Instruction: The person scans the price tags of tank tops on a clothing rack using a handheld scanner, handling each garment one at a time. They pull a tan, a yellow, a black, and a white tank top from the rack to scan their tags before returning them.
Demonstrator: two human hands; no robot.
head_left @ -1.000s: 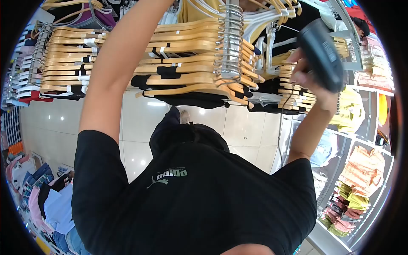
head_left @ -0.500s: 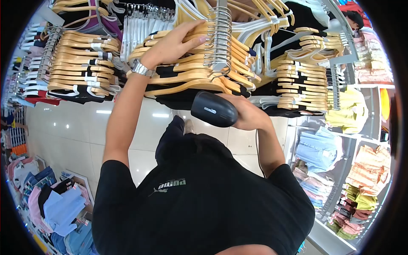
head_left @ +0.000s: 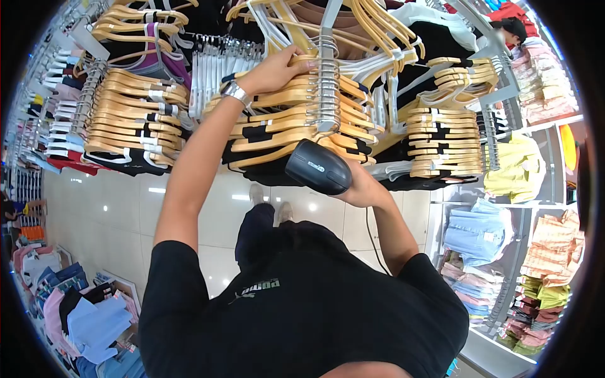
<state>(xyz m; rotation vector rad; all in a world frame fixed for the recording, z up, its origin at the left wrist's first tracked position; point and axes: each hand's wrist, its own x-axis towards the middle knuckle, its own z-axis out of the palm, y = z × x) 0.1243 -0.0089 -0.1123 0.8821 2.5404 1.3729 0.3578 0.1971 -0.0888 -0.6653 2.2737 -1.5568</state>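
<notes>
My right hand (head_left: 362, 184) is wrapped round a black handheld barcode scanner (head_left: 318, 167), held just in front of the nearest hangers; a cable hangs down from it. With a metal-band watch on its wrist, my left hand (head_left: 275, 70) reaches onto the middle row of wooden hangers (head_left: 271, 140). Its fingers are bent and closed on a wooden hanger near the hook, thumb towards me. The hangers' metal hooks (head_left: 326, 85) line a rail pointing at me. Dark garments (head_left: 277, 175) hang under these hangers, mostly hidden by them.
More wooden hangers (head_left: 135, 116) hang to the left, and another row (head_left: 444, 142) to the right. Shelves at the right hold a blue shirt (head_left: 477, 233) and a yellow one (head_left: 513, 169). Folded clothes (head_left: 97, 321) lie at lower left. Another person (head_left: 512, 30) is at the upper right.
My left hand has gone from lying stretched over the hangers to bent fingers on one of them. The scanner stays in my right hand, and the view has shifted slightly.
</notes>
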